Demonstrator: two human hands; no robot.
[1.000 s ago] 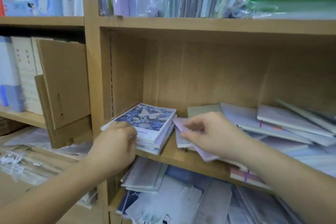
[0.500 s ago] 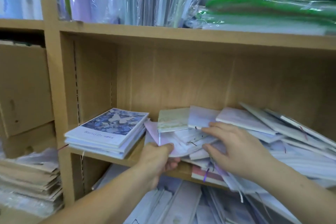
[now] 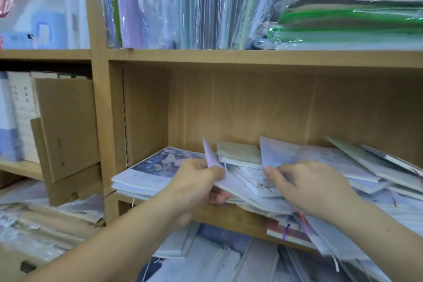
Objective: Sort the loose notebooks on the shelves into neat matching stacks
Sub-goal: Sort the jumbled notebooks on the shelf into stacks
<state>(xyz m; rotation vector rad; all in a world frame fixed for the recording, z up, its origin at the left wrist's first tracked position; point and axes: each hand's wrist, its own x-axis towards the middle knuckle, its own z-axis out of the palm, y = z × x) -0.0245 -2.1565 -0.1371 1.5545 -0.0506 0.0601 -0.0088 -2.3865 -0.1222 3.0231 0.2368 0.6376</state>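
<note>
A neat stack of blue butterfly-cover notebooks point(image 3: 146, 174) lies at the left end of the wooden shelf point(image 3: 247, 220). Right of it sprawls a loose heap of pale notebooks point(image 3: 332, 162), several tilted and overlapping. My left hand point(image 3: 196, 181) is shut on a lilac notebook point(image 3: 211, 158), lifting its left edge up off the heap. My right hand point(image 3: 309, 188) rests on the heap with fingers spread over white notebooks point(image 3: 254, 176), holding nothing that I can see. A green-grey notebook point(image 3: 238, 152) lies behind the lilac one.
Plastic-wrapped folders point(image 3: 183, 4) fill the shelf above. More notebooks point(image 3: 217, 258) lie jumbled on the shelf below. A red notebook point(image 3: 290, 231) juts over the shelf's front edge. A cardboard box point(image 3: 66, 126) stands in the left bay, over wrapped stock point(image 3: 45, 224).
My left hand left the butterfly stack, moved right to the heap and took hold of the lilac notebook, now tipping it upward. My right hand stayed on the heap. The view shifted.
</note>
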